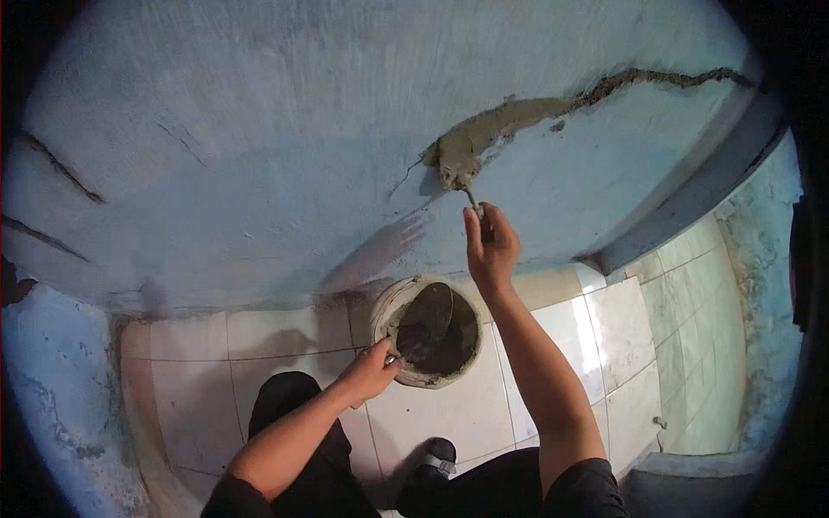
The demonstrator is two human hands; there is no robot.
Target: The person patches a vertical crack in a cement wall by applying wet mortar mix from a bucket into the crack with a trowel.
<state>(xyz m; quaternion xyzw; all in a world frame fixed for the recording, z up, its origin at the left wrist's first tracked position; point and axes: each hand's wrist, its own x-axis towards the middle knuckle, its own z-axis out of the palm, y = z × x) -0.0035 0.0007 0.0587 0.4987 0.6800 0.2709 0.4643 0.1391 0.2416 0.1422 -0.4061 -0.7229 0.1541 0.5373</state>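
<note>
The head camera, left one of a side-by-side pair, is looking down and forward from above the person's forearms [535, 363], facing the blue wall [259, 198] beyond the far edge of the tiled floor [194, 388]. It is viewing both from near, taking in the floor's far left corner, and its fisheye lens is bending straight edges.

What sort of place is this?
Probably a tiled room under repair, though which room I can't tell. The blue wall has a long crack, partly covered with grey-brown paste, and a bucket stands on the pale tiled floor.
</note>
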